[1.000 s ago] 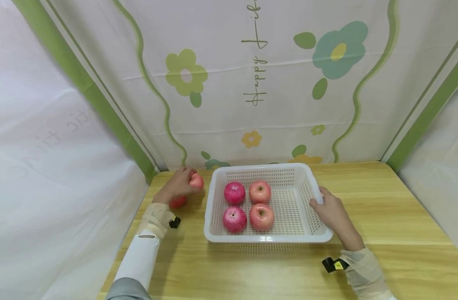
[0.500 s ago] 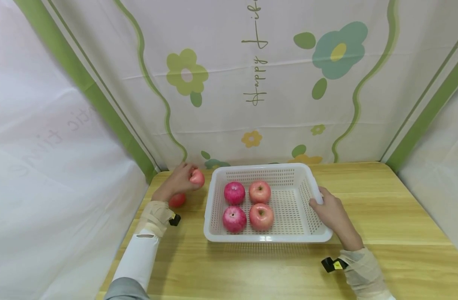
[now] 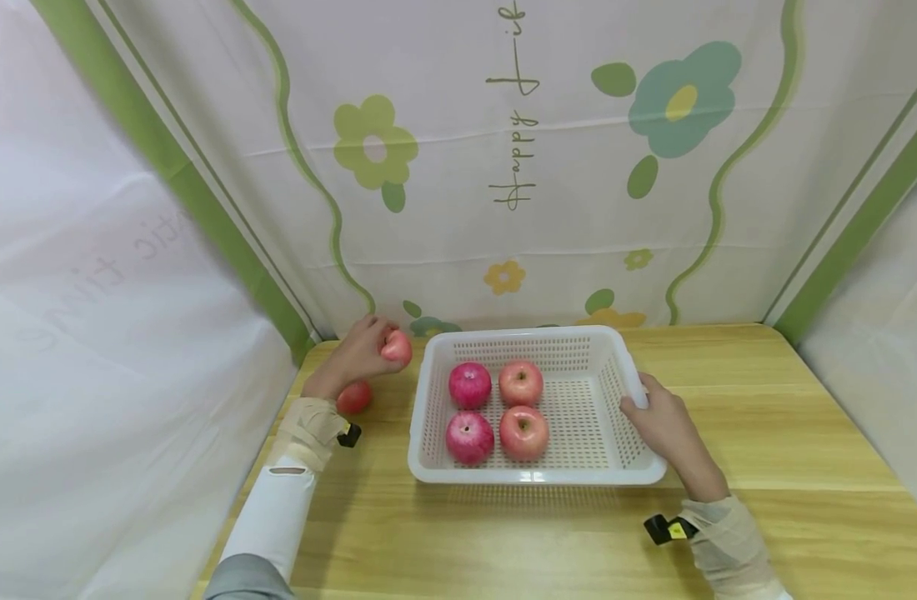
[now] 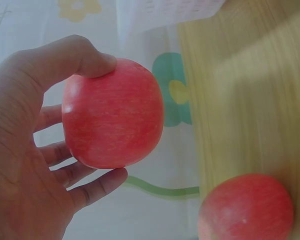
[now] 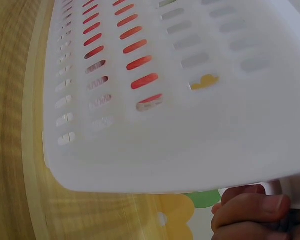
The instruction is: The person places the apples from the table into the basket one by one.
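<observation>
Grasping 1 apple (image 3: 396, 347) in its fingers (image 4: 97, 184), the left hand (image 3: 357, 358) holds it aloft left of centre frame, beside the basket (image 3: 537, 477). Right hand (image 3: 664, 425) grips the basket rim. 4 apples (image 3: 496, 410) sit inside; 1 spare apple (image 3: 354, 397) lies on the tabletop (image 3: 766, 433), not yet loaded.

bright, even light | soft shadows | wrist views blurred close-up

Perforated white plastic basket (image 3: 535, 477), smooth glossy apples (image 4: 112, 114), light grained wood table (image 3: 766, 400), printed cloth backdrop (image 3: 503, 167)
</observation>
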The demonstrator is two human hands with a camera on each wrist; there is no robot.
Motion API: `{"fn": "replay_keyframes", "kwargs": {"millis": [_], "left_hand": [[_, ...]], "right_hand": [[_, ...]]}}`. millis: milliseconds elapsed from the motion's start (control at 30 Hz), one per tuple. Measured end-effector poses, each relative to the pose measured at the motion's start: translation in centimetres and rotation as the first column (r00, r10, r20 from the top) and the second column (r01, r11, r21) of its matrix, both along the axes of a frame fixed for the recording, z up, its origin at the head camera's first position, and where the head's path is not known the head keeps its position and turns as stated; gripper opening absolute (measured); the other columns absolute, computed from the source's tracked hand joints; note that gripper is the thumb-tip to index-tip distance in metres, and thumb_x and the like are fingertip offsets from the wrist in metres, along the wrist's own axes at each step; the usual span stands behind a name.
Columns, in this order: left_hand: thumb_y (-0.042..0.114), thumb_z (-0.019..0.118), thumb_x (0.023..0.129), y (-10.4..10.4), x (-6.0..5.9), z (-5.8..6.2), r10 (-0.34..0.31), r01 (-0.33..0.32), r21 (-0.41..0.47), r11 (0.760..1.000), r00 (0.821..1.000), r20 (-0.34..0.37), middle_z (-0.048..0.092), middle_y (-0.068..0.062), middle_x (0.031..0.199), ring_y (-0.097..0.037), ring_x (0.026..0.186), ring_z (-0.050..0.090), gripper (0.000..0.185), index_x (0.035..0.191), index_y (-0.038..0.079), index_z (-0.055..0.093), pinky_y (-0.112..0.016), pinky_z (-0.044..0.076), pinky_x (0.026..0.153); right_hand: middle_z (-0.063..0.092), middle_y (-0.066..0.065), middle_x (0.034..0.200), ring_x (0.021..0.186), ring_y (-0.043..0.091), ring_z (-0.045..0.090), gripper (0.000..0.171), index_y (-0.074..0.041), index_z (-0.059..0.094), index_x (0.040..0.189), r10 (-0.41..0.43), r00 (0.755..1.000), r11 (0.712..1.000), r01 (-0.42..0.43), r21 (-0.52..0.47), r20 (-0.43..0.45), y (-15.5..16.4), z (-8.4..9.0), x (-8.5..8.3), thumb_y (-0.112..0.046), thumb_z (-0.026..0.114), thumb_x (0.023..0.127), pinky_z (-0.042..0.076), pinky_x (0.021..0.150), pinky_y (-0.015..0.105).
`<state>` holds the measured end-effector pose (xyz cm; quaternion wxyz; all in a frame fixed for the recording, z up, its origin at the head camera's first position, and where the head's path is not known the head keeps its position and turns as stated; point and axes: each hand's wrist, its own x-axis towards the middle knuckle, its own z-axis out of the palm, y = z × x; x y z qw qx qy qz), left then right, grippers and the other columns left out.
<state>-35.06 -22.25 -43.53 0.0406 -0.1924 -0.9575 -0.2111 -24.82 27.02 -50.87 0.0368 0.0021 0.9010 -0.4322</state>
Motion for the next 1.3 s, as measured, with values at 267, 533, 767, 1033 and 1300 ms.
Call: {"fn": "replay_keyframes", "kwargs": {"millis": [267, 533, 767, 1033, 1300], "left_hand": [[0.030, 0.083, 0.083, 0.4, 0.1, 0.7, -0.010, 0.010, -0.015, 1.000, 1.000, -0.012, 0.061, -0.017, 0.133, -0.034, 0.125, 0.053, 0.059, 0.133, 0.005, 0.064, -0.054, 0.050, 0.105], [0.029, 0.083, 0.083, 0.8, 0.4, 1.2, -0.016, 0.015, -0.015, 1.000, 1.000, -0.020, 0.059, -0.018, 0.136, -0.037, 0.127, 0.053, 0.060, 0.134, 0.004, 0.064, -0.056, 0.050, 0.106], [0.030, 0.083, 0.082, 1.1, 0.6, 1.7, -0.027, 0.026, -0.004, 1.000, 0.999, -0.025, 0.059, -0.016, 0.138, -0.035, 0.128, 0.053, 0.060, 0.134, 0.006, 0.065, -0.056, 0.050, 0.106], [0.029, 0.084, 0.082, 1.5, 0.8, 2.0, -0.035, 0.034, -0.027, 0.999, 0.999, -0.024, 0.058, -0.019, 0.139, -0.038, 0.128, 0.054, 0.065, 0.137, 0.003, 0.062, -0.057, 0.051, 0.106], [0.031, 0.083, 0.081, 2.0, 1.2, 2.6, -0.039, 0.037, -0.042, 0.998, 0.998, -0.040, 0.059, -0.020, 0.138, -0.038, 0.127, 0.054, 0.067, 0.139, 0.002, 0.062, -0.056, 0.051, 0.106]], "right_hand": [[0.057, 0.044, 0.136, 0.089, 0.035, 0.078, 0.070, 0.012, 0.021, 0.163, -0.005, 1.000, 1.000, 0.006, -0.012, 0.017, 0.1, -0.1, 0.1, -0.021, 0.051, 0.109, 0.065, 0.062, 0.039], [0.057, 0.045, 0.137, 0.091, 0.037, 0.078, 0.069, 0.012, 0.021, 0.163, -0.007, 1.000, 1.000, 0.007, -0.019, 0.020, 0.1, -0.2, 0.1, -0.021, 0.051, 0.109, 0.065, 0.063, 0.039], [0.058, 0.045, 0.135, 0.089, 0.036, 0.079, 0.069, 0.012, 0.021, 0.162, -0.005, 1.000, 1.000, 0.006, -0.020, 0.011, 0.1, -0.1, 0.1, -0.020, 0.051, 0.109, 0.065, 0.062, 0.039], [0.060, 0.044, 0.132, 0.085, 0.034, 0.079, 0.069, 0.012, 0.021, 0.163, -0.001, 1.000, 1.000, 0.001, -0.025, 0.004, 0.0, 0.0, 0.1, -0.021, 0.050, 0.109, 0.065, 0.060, 0.039], [0.059, 0.045, 0.134, 0.085, 0.034, 0.079, 0.070, 0.013, 0.021, 0.162, -0.004, 1.000, 1.000, 0.004, -0.019, 0.006, 0.0, 0.0, 0.1, -0.021, 0.050, 0.109, 0.065, 0.060, 0.039]]}}
